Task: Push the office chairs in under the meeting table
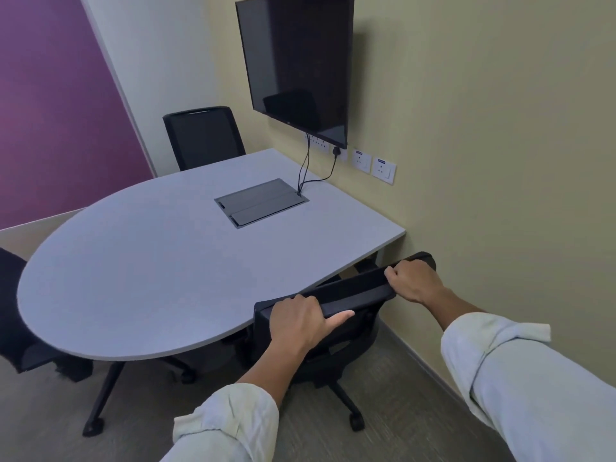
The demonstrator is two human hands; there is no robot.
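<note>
A grey meeting table (133,278) with a rounded near end fills the middle of the view. A black office chair (356,295) stands at its near right side, its seat tucked below the tabletop and its backrest close to the edge. My left hand (300,320) grips the left end of the backrest's top edge. My right hand (413,281) grips the right end. A second black chair (203,138) stands at the far side, its back showing above the table. A third black chair (20,315) sits at the left edge, partly cut off.
A dark TV screen (296,65) hangs on the beige wall to the right, with cables (305,171) dropping to a grey cable box lid (260,201) set in the tabletop. Wall sockets (373,165) sit beside it. The wall is close to the near chair's right side.
</note>
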